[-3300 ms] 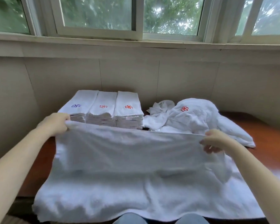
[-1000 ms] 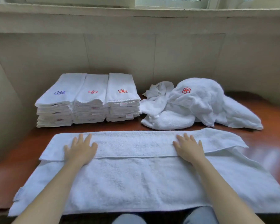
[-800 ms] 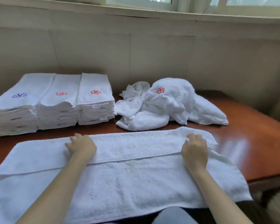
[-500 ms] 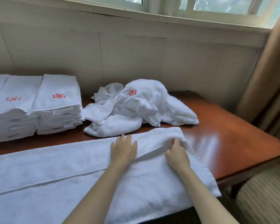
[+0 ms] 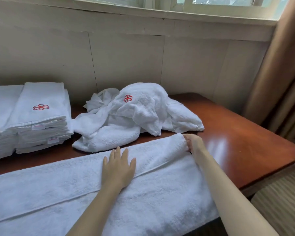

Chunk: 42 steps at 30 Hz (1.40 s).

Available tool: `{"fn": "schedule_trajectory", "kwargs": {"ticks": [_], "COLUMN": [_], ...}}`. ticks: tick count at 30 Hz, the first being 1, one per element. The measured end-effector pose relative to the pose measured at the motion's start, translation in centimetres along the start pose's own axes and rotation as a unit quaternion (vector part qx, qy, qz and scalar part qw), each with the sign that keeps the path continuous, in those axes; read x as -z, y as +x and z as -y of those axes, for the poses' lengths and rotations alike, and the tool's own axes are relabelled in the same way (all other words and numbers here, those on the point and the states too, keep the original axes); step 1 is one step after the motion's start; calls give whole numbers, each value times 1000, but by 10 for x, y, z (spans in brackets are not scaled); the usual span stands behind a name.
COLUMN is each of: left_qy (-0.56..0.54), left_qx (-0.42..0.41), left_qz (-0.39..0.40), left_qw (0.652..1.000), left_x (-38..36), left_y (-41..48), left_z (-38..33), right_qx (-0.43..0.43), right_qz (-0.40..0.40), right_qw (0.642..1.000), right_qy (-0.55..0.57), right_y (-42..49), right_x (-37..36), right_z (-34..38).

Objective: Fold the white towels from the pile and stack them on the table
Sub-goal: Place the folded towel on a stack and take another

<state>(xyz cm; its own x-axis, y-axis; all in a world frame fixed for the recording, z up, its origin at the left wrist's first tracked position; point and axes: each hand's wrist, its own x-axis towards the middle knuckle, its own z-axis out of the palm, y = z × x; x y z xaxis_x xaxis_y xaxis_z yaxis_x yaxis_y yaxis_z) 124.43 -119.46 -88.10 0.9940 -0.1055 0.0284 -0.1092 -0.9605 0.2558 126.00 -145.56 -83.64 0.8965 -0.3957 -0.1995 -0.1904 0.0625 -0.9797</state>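
A long white towel point(image 5: 61, 189) lies spread along the front of the brown table point(image 5: 242, 150), its far strip folded over toward me. My left hand point(image 5: 117, 167) lies flat with straight fingers on the fold line near the middle. My right hand point(image 5: 194, 143) grips the towel's far right corner, which is slightly raised and curled. Behind it sits the loose pile of white towels point(image 5: 140, 113) with a red flower logo. Folded towel stacks point(image 5: 41, 116) stand at the back left.
A pale panelled wall and a window sill run behind the table. A brown curtain point(image 5: 283, 65) hangs at the right. A striped seat cushion point(image 5: 279, 201) sits beyond the table's right edge. Bare table surface shows right of the towel.
The towel went from held up to laid and folded on the table. My view turned right, my left hand slid right along the fold, and my right hand reached the right end and took hold of it.
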Motion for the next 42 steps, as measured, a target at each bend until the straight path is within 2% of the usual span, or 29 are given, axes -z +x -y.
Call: {"fn": "schedule_trajectory", "kwargs": {"ticks": [2, 5, 7, 10, 13, 14, 15, 17, 18, 19, 20, 21, 22, 23, 25, 26, 29, 33, 35, 36, 39, 42], "left_qy": [-1, 1, 4, 10, 19, 25, 33, 54, 62, 63, 59, 44, 15, -33, -112, -102, 27, 62, 75, 84, 73, 56], "left_qx": [0, -1, -4, -14, -43, -61, -83, -136, -165, -196, -223, -243, -251, -239, -170, -130, -5, 164, 231, 257, 305, 297], "left_qz": [0, -2, 3, 29, 77, 88, 94, 99, 104, 116, 132, 151, 167, 174, 154, 132, 98, 75, 53, 46, 54, 38], "left_qw": [1000, 1000, 1000, 999, 996, 994, 992, 984, 979, 972, 964, 957, 953, 955, 967, 977, 995, 982, 968, 962, 948, 953], "left_x": [0, 1, 2, 7, 16, 18, 19, 20, 20, 21, 22, 24, 28, 33, 44, 49, 63, 82, 90, 93, 95, 88], "left_y": [0, 0, -1, 0, -2, -5, -9, -21, -27, -33, -38, -41, -42, -42, -41, -40, -48, -78, -100, -108, -124, -131], "left_z": [1, 1, 1, 3, 10, 14, 18, 27, 31, 36, 40, 43, 47, 51, 69, 84, 151, 241, 274, 285, 293, 298], "right_qx": [-35, -47, -87, -127, -99, -82, -56, 45, 118, 191, 242, 258, 235, 195, 139, 122, 71, 37, 42, 69, 191, 244], "right_qz": [45, 18, -1, 2, -27, -40, -55, -126, -141, -123, -66, 10, 76, 113, 109, 96, 51, -39, -50, -23, 131, 185], "right_qw": [998, 981, 965, 960, 961, 946, 909, 782, 727, 702, 702, 720, 740, 755, 766, 764, 774, 776, 770, 767, 739, 714], "right_qy": [-33, -185, -248, -251, -256, -312, -409, -609, -662, -675, -667, -644, -625, -616, -619, -627, -627, -629, -634, -637, -633, -630], "right_y": [-3, -5, -8, -16, -22, -23, -26, -33, -39, -43, -48, -52, -54, -53, -43, -38, -25, -26, -42, -54, -101, -116], "right_x": [-3, 2, 12, 17, 13, 10, 5, -11, -23, -39, -55, -69, -80, -87, -88, -85, -77, -75, -97, -114, -172, -200], "right_z": [7, 12, 10, 0, -1, 2, 4, 2, -2, -9, -18, -27, -35, -41, -44, -42, -35, -32, -37, -42, -66, -75]}}
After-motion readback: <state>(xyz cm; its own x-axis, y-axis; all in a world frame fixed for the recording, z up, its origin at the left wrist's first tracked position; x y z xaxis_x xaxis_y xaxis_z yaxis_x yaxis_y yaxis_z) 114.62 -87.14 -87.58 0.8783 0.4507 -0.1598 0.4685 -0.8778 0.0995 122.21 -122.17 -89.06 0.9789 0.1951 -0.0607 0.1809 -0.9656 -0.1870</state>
